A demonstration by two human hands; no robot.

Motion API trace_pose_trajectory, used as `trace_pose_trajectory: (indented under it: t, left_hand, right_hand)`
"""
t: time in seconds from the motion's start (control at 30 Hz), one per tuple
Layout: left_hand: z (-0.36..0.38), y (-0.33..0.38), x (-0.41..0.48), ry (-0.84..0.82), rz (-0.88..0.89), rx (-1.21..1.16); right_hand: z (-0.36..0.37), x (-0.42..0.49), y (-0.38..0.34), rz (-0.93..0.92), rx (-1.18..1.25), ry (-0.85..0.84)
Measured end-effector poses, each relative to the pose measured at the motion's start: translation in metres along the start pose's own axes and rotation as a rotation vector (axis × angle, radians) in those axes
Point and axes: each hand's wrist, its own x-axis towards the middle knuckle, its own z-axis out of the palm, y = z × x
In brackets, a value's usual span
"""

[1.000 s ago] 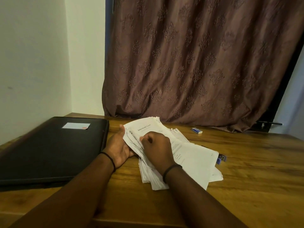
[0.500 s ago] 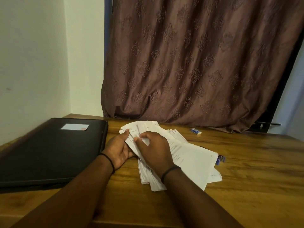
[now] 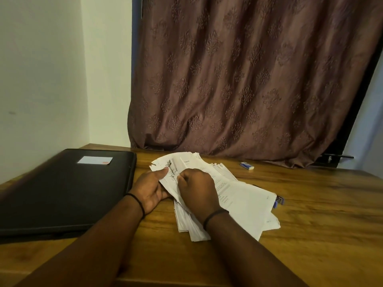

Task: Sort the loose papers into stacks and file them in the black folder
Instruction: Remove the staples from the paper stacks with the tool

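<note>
A messy pile of white papers (image 3: 246, 201) lies on the wooden table (image 3: 310, 235), fanned toward the right. My left hand (image 3: 150, 189) grips the pile's raised left edge, thumb on top of a sheet with a ragged corner. My right hand (image 3: 196, 193) sits on the pile beside it, fingers curled and pinching the upper sheets near that edge. The black folder (image 3: 62, 189) lies closed and flat to the left of the papers, with a pale label on its cover (image 3: 95, 160).
A small white and blue eraser (image 3: 247, 165) lies behind the papers near the brown curtain (image 3: 248, 79). A blue object (image 3: 278, 201) pokes out under the pile's right edge. White walls stand at the left.
The top printed sheet has been turned back, and a sheet with a ragged corner now shows at the left. Both hands stay on the pile's left edge.
</note>
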Motion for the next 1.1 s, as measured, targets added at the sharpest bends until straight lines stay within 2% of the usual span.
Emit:
trace_pose_trajectory:
  t: [0.2,0.37,0.5,0.6,0.73,0.9,0.97,1.1]
  left_hand:
    - [-0.001,0.001,0.001,-0.005,0.000,0.002]
    - [-0.001,0.001,0.001,0.002,0.011,-0.005]
    - [-0.001,0.002,0.000,0.027,-0.006,-0.025]
    - [-0.001,0.002,0.000,0.024,-0.008,-0.031]
    - [0.000,0.000,0.001,0.020,-0.006,-0.030]
    - [0.001,0.001,-0.001,0.020,-0.006,-0.025]
    - [0.003,0.001,-0.003,0.020,0.003,-0.010]
    - [0.004,0.003,-0.005,0.033,0.000,-0.005]
  right_hand:
    - [0.001,0.004,0.003,0.146,0.174,0.097]
    - [0.004,0.004,0.007,0.235,0.481,0.191]
    - [0.000,0.005,0.006,0.310,0.558,0.269]
    - [0.000,0.003,0.005,0.256,0.450,0.235]
    - [0.002,0.000,0.004,0.058,0.203,0.144]
    - [0.005,-0.002,0.003,-0.020,0.103,0.027]
    - [0.003,-0.001,0.003,-0.010,0.047,0.059]
    - [-0.006,-0.001,0.003,0.110,0.164,0.242]
